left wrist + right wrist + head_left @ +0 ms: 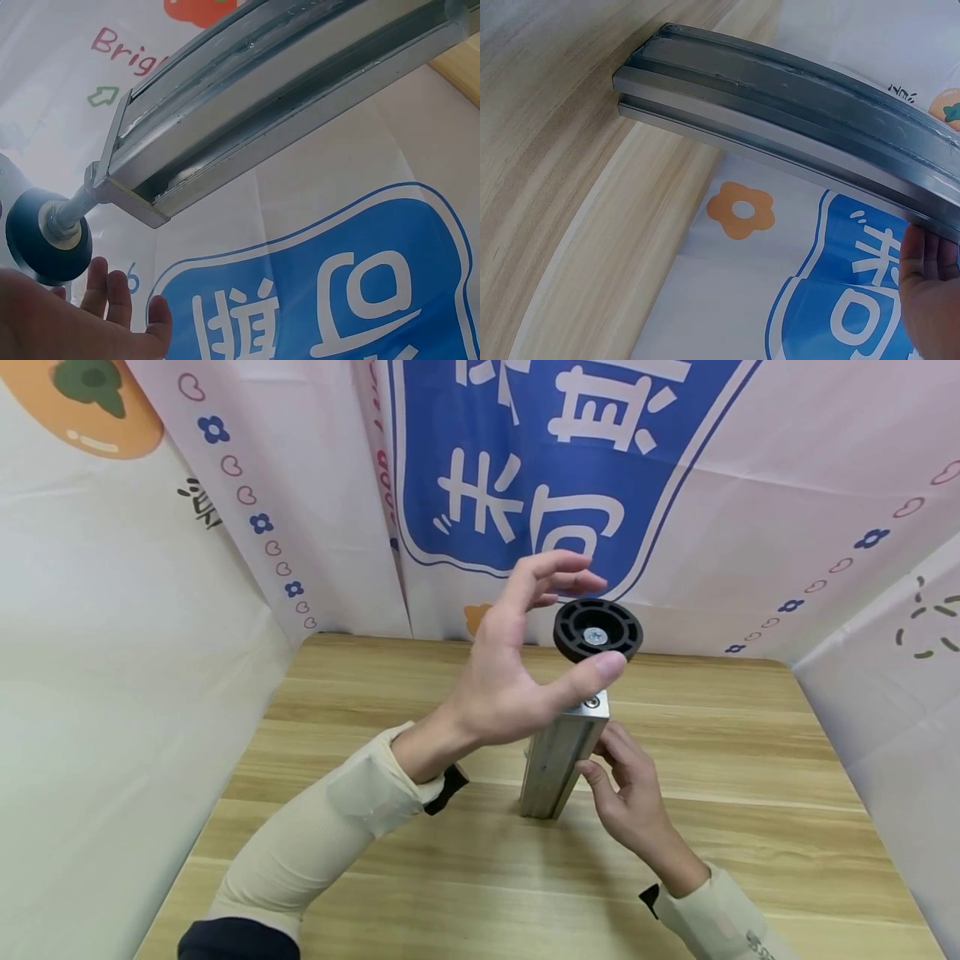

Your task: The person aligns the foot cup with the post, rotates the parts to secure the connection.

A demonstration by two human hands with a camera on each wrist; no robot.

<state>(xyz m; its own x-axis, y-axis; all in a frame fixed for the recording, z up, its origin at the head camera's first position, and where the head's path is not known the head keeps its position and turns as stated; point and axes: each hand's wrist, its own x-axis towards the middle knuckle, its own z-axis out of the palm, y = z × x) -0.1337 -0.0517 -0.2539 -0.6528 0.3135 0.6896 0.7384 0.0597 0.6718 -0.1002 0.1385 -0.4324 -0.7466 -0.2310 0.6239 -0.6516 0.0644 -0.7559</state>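
Observation:
An aluminium profile (558, 764) stands upright on the wooden table, its end plate at the top. From that plate a threaded stem (73, 208) carries a round black leveling foot (597, 631), with a screw head in its hollow centre. My left hand (498, 681) is spread around the foot, fingers bowed on the far side and thumb at the near rim. A gap shows between those fingers and the rim in the head view. Lower down, my right hand (630, 793) grips the profile's right side, thumb on the near edge and fingers partly hidden behind it.
The wooden table (337, 852) ends at printed cloth walls on the left, back and right. A blue panel with white characters (480, 493) hangs on the back cloth (750, 527), behind the leveling foot. Dark straps (447, 789) show at both wrists.

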